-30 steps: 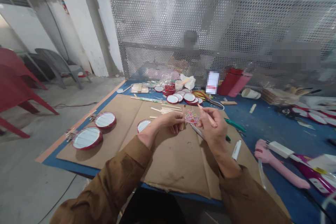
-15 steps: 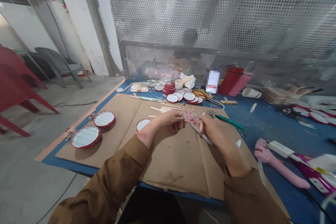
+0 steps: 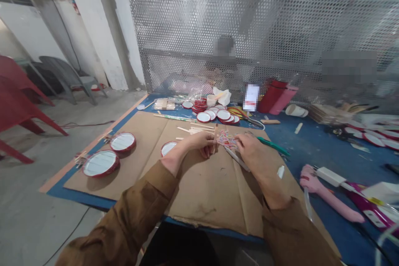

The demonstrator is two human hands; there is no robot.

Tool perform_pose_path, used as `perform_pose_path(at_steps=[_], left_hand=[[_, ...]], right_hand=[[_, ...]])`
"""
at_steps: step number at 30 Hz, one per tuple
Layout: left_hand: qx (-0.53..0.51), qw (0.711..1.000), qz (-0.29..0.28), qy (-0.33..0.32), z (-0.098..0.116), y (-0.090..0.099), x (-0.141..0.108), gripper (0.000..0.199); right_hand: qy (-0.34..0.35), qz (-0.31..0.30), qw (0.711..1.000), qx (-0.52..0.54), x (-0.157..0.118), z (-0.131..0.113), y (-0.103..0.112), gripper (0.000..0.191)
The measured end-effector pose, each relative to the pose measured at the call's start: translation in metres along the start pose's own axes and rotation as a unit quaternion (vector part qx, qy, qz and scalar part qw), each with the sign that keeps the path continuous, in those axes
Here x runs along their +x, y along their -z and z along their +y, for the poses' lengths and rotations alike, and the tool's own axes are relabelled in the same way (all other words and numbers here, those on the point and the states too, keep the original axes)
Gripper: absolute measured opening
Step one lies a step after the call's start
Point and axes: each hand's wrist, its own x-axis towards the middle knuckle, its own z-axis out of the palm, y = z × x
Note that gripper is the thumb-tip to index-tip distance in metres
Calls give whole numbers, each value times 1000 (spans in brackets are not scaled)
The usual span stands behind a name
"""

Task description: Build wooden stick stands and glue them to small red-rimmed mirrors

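Note:
My left hand (image 3: 202,142) is closed around a small wooden stick (image 3: 215,133) standing up between its fingers. Right beside it lies a pile of small colourful bands (image 3: 226,137) on the cardboard (image 3: 199,187). The fingertips of my right hand (image 3: 249,147) are at the pile's right edge, pressed together; what they hold, if anything, is too small to tell. A whitish pen-like tool (image 3: 236,158) lies just below the pile. Green-handled pliers (image 3: 276,146) are partly behind my right hand. Flat wooden sticks (image 3: 199,129) lie beyond my left hand.
Two red-rimmed round pieces (image 3: 101,163) are at the left, another (image 3: 168,149) by my left forearm. More discs (image 3: 204,116), scissors (image 3: 255,122), a phone (image 3: 251,97) and red bottle (image 3: 272,96) stand or lie behind. A pink glue gun (image 3: 332,199) lies right.
My right hand has moved slightly left, its fingertips now at the edge of the band pile. My left hand stays in place, and the whole view has shifted a little.

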Motion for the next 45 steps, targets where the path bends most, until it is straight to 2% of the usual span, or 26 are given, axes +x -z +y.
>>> perform_pose_path(at_steps=[7,10,13,19,26,31,36,41,43,45], left_hand=[[1,1000,-1,-11,-2,1,2,33],[-1,1000,3,4,-2,1,2,38],[0,1000,7,20,-2,2,1,33],[0,1000,5,26,0,2,0,27],[6,999,-3,45,5,1,0,30],[1,999,-1,40,4,1,0,32],[16,999,-5,38,5,0,1,29],[21,999,-5,28,4,1,0,30],[27,999,-9,28,4,1,-1,27],[26,999,-13,34,4,2,-2,24]], right_hand=[[-19,14,999,33,3,-5,-23,19],[-19,-10,999,35,4,-9,-25,18],[-26,-26,999,37,7,-10,-27,18],[-82,41,993,80,13,-5,-31,21],[-168,159,961,149,14,-7,-21,35],[-174,222,945,165,15,-7,-17,39],[-201,239,932,183,14,1,-12,39],[-235,266,916,188,10,8,1,42],[-246,257,915,189,9,9,6,43],[-239,214,929,183,7,8,9,41]])
